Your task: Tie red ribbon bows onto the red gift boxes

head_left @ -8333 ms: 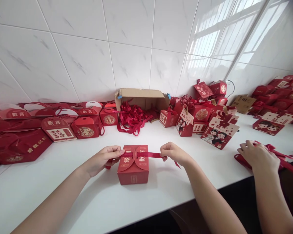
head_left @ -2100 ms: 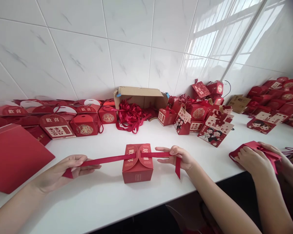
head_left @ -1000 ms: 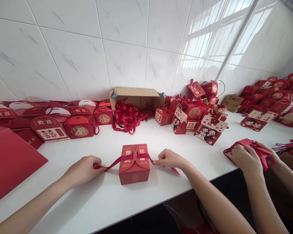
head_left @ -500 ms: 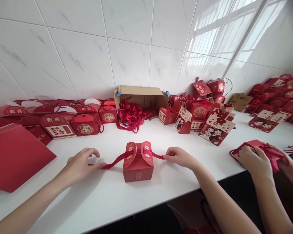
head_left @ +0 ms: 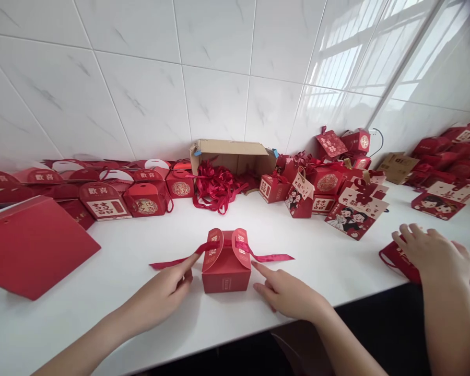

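A small red gift box [head_left: 226, 274] stands upright on the white table, its two rounded flaps meeting at the top. A red ribbon [head_left: 272, 257] runs through the flaps, with both ends lying loose and untied to the sides. My left hand [head_left: 170, 290] is at the box's left, its index fingertip at the ribbon beside the left flap; it grips nothing and its fingers are apart. At the right side, my right hand [head_left: 285, 292] points its index finger at the box's edge, thumb apart, holding nothing.
Red boxes [head_left: 104, 201] line the wall at left, near a large red card [head_left: 35, 245]. A cardboard box [head_left: 235, 148] with heaped ribbons [head_left: 215, 188] stands behind. Finished-looking boxes [head_left: 327, 183] cluster right of it. Another person's hands [head_left: 434, 256] touch a red box at right.
Both my hands have let go of the ribbon ends and moved in close to the box. The other person's hand has shifted over their box. The view has turned slightly left.
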### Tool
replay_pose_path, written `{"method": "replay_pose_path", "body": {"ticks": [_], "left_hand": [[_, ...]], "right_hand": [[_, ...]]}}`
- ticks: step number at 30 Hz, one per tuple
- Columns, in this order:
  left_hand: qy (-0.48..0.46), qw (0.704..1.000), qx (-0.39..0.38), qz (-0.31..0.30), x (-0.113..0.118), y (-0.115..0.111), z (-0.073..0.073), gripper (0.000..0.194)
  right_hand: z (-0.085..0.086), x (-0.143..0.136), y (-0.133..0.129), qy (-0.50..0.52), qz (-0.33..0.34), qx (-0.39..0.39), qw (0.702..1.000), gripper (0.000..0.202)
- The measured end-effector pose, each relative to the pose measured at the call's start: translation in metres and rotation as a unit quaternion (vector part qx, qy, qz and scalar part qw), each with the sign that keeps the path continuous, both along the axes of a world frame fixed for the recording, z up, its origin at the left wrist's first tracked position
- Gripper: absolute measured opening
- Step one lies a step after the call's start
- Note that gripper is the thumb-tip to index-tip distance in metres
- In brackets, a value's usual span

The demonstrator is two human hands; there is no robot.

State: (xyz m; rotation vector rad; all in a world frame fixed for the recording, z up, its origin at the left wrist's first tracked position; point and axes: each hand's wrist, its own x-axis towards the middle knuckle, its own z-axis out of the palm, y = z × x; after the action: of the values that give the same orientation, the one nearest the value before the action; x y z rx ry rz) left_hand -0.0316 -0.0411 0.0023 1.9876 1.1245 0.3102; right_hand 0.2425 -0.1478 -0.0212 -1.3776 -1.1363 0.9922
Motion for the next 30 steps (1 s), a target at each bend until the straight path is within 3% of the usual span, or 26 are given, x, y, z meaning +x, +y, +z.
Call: {"method": "replay_pose_path", "body": {"ticks": [3, 5, 9, 11, 14, 18, 23, 30], "left_hand": [[-0.114, 0.988, -0.053, 0.091, 0.004, 0.004, -0.004, 0.058], [-0.219, 0.957, -0.120, 0.146, 0.007, 0.004, -0.001, 0.047], [-0.436, 0.830, -0.259, 0.232, 0.014, 0.007, 0.014, 0.011], [-0.499, 0.772, -0.280, 0.276, 0.017, 0.011, 0.021, 0.011], [-0.546, 0.731, -0.254, 0.320, 0.019, 0.015, 0.031, 0.018], [-0.564, 0.731, -0.219, 0.315, 0.019, 0.016, 0.038, 0.016], [-0.566, 0.780, -0.060, 0.261, 0.016, 0.020, 0.051, 0.003], [-0.506, 0.836, 0.119, 0.173, 0.030, 0.025, 0.094, 0.018]], "right_hand": [[-0.002, -0.011, 0.009, 0.085, -0.030, 0.023, 0.996, 0.037], [-0.005, -0.021, 0.014, 0.147, -0.049, 0.032, 0.987, 0.041], [-0.012, -0.032, 0.019, 0.287, -0.067, 0.032, 0.955, 0.039], [-0.011, -0.030, 0.022, 0.355, -0.079, 0.048, 0.930, 0.033], [-0.003, -0.021, 0.027, 0.415, -0.107, 0.077, 0.900, 0.022], [0.014, -0.006, 0.033, 0.404, -0.148, 0.125, 0.894, 0.014], [0.038, -0.001, 0.038, 0.308, -0.151, 0.208, 0.916, 0.013], [0.080, -0.002, 0.058, 0.117, -0.130, 0.307, 0.936, 0.011]]}}
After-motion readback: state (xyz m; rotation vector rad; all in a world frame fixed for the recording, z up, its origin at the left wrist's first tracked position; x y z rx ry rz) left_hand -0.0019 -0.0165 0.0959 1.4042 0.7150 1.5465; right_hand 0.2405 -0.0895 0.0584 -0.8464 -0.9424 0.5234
